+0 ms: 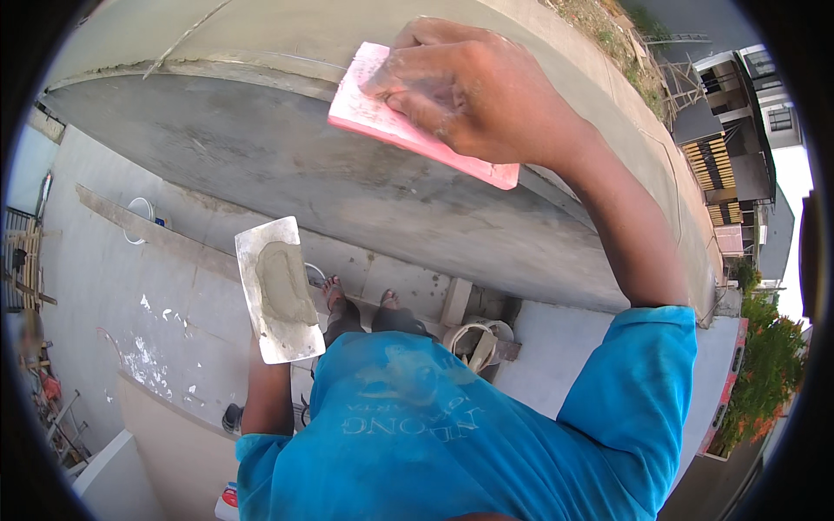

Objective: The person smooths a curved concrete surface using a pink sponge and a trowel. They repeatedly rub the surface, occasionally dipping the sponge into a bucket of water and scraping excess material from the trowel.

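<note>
My right hand point(473, 87) grips a pink rectangular float point(382, 117) and presses it against the upper edge of a curved grey plastered wall point(287, 165). My left hand is hidden behind a flat metal trowel point(278, 291) that it holds up at chest height. A lump of wet grey mortar point(282, 285) lies on the trowel's face. Below, my bare feet point(358, 302) show past my blue shirt.
A white bucket point(478, 340) stands on the ledge by my feet. Another white bucket point(139, 219) sits on the concrete ground far below at the left. Timber and scaffolding pieces point(35, 260) lie at the left edge. Houses and shrubs fill the right side.
</note>
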Action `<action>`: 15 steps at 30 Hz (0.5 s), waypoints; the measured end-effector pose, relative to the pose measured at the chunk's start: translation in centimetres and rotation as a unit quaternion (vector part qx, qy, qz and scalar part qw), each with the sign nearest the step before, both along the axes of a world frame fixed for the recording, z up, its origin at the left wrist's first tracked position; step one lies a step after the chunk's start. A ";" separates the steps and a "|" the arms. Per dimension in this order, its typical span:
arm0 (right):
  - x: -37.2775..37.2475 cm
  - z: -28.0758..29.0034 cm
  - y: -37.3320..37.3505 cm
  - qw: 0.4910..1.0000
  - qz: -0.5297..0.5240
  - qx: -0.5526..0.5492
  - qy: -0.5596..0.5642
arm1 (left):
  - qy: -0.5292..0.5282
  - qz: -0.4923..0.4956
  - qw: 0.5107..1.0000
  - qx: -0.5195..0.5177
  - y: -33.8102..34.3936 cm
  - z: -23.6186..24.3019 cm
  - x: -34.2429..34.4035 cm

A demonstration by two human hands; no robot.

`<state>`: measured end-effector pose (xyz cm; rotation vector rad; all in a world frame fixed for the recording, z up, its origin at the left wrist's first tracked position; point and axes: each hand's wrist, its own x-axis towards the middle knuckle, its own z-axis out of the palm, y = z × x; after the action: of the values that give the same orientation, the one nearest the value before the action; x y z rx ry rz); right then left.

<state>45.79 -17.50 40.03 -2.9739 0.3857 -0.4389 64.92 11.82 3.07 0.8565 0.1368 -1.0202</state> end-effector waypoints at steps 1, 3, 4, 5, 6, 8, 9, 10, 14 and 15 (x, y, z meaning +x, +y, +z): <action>-2.6 0.3 -0.3 0.998 0.015 0.042 0.033 | 0.005 0.023 0.999 -0.022 0.9 0.1 0.4; -6.6 0.3 -2.0 0.995 0.061 0.072 -0.035 | -0.028 0.023 0.999 0.018 3.0 0.5 1.4; -7.5 0.0 -2.5 0.996 0.020 0.086 0.002 | -0.036 0.034 0.999 0.022 3.9 0.6 2.0; -7.8 -0.3 -3.4 0.994 0.010 0.104 0.009 | -0.043 0.045 0.998 0.026 4.4 0.6 2.4; -7.1 -0.5 -3.8 0.991 0.009 0.131 -0.016 | -0.049 0.054 0.997 0.030 4.7 0.6 2.8; -2.3 -1.6 -4.1 0.993 0.048 0.103 -0.022 | -0.057 0.062 0.996 0.036 4.4 0.2 3.3; 1.1 -1.9 -3.8 0.998 0.045 0.039 -0.030 | -0.056 0.063 0.996 0.036 4.0 -0.1 3.4; 4.6 -2.2 -3.8 0.994 0.091 -0.032 -0.056 | -0.055 0.061 0.996 0.034 3.5 -0.4 3.4; 11.6 -0.9 -4.6 0.996 -0.035 -0.064 -0.058 | -0.037 0.045 0.998 0.011 3.1 -1.1 3.4; 11.1 -0.4 -4.9 0.996 -0.064 -0.051 -0.029 | -0.037 0.051 0.998 0.015 3.4 -1.0 3.7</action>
<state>56.84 -22.40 39.66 -3.0380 0.5656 -0.5728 68.57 15.17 2.03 0.9042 0.1324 -0.8920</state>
